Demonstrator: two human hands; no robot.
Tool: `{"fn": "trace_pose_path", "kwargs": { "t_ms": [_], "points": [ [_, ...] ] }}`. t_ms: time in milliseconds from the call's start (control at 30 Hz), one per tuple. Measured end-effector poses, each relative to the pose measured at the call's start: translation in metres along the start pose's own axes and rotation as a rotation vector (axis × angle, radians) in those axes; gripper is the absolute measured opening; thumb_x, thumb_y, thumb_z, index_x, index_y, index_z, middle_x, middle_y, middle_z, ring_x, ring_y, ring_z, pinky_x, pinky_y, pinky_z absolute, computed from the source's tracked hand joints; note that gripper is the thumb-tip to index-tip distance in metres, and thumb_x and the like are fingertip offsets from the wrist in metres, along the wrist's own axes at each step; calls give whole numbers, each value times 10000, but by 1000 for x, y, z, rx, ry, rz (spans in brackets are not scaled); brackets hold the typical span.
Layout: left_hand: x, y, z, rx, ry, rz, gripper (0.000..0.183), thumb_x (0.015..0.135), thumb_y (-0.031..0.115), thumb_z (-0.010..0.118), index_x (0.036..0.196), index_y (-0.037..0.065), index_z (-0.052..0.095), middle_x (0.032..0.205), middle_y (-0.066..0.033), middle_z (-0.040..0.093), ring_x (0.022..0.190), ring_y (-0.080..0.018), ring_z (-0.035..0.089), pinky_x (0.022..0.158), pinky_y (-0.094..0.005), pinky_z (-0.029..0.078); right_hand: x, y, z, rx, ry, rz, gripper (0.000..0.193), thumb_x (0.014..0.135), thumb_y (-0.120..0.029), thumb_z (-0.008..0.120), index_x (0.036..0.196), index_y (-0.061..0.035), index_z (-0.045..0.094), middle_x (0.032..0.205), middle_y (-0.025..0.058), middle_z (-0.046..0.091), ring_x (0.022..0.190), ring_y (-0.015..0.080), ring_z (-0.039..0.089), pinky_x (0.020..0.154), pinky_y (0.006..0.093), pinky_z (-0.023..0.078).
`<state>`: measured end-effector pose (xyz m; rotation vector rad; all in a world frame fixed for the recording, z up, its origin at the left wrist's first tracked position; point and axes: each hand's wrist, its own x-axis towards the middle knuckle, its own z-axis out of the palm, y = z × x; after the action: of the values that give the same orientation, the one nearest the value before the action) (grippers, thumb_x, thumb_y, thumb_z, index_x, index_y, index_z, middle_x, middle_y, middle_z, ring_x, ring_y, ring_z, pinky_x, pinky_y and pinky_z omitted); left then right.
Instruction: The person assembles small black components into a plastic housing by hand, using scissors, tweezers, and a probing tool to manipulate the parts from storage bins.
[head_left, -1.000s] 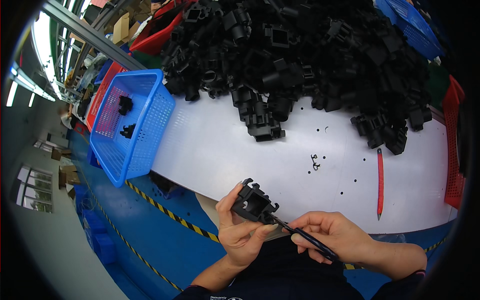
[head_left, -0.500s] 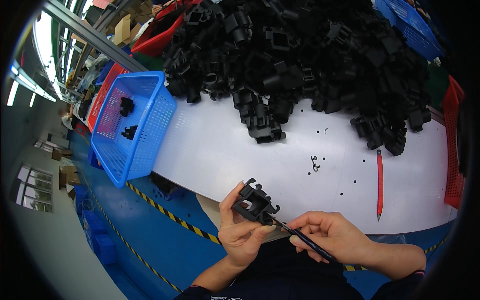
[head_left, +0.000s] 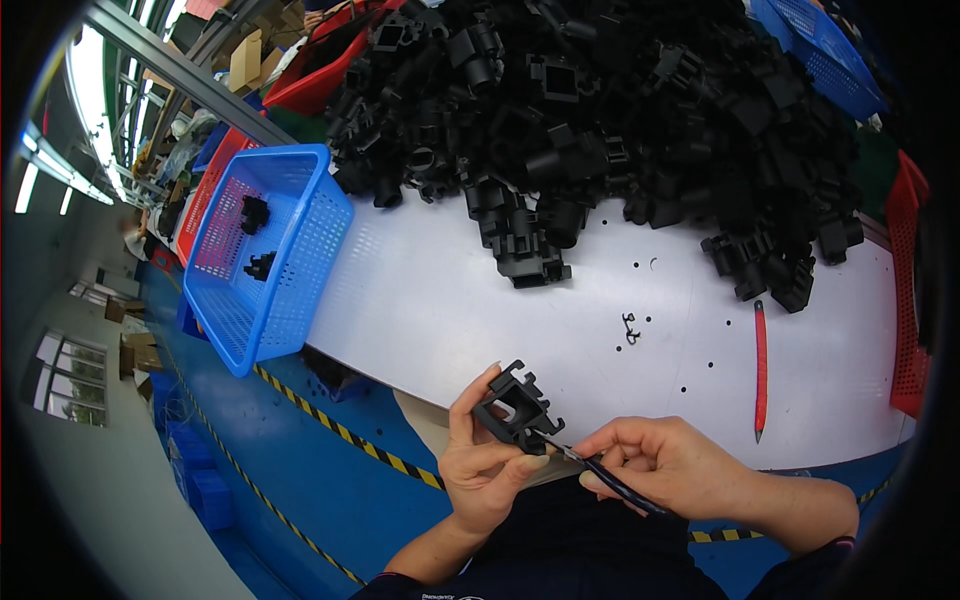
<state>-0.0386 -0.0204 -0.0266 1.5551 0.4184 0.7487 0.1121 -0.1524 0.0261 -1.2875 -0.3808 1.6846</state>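
Observation:
My left hand (head_left: 487, 468) grips a black plastic housing (head_left: 517, 408) by its side and lower edge, with thumb and fingers closed round it. It is tilted, and its square opening and small hooked tabs show. In my right hand (head_left: 672, 465) is a black-handled tool (head_left: 625, 487) with a slim metal tip, held between thumb and fingers. The tip meets the lower right edge of the housing, close to my left thumb. Whether the tool is nippers or a blade is hard to make out.
A big heap of black plastic housings (head_left: 600, 130) covers the far side of the white table (head_left: 420, 290). Left stands a blue basket (head_left: 325, 240) with two black parts inside. A red pen-shaped tool (head_left: 761, 370), a black scrap (head_left: 630, 329) and small black discs lie on the table. Rightward is a red basket (head_left: 908, 290).
The housing has turned and shifted slightly right in my left hand. More of the tool's metal tip shows against the housing's edge; my right hand stays nearly in place.

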Motion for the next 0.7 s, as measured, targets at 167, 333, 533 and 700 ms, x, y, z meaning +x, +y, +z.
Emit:
{"fn": "trace_pose_path", "kwargs": {
  "t_ms": [167, 333, 533, 700],
  "points": [
    [0, 0, -1, -21, -10, -35, 118, 709, 118, 717, 767, 17, 702, 1327, -189, 315, 1114, -269, 439, 932, -373, 348, 2, 0, -3, -69, -12, -13, 309, 839, -149, 617, 1087, 11, 527, 718, 9, 595, 542, 17, 518, 475, 154, 397],
    [1, 1, -2, -54, -23, -47, 128, 707, 115, 717, 791, 20, 705, 1332, -179, 313, 1097, -258, 443, 931, -365, 350, 2, -4, -5, -87, -20, 3, 312, 834, -153, 624, 1092, -1, 536, 722, -1, 595, 569, 3, 521, 494, 141, 384],
    [1, 0, -3, -92, -47, -52, 137, 701, 116, 720, 808, 32, 709, 1336, -170, 315, 1058, -225, 443, 915, -344, 359, 2, -7, -7, -137, -41, 8, 309, 834, -150, 626, 1098, -11, 545, 722, -18, 588, 585, -12, 503, 502, 130, 351],
    [1, -2, -4, -108, -63, -63, 151, 691, 124, 724, 817, 41, 711, 1330, -161, 338, 950, -187, 436, 867, -317, 371, 2, -10, -8, -161, -42, 0, 293, 836, -123, 615, 1098, -11, 547, 697, -32, 574, 554, -20, 476, 475, 130, 331]
  ]
}}
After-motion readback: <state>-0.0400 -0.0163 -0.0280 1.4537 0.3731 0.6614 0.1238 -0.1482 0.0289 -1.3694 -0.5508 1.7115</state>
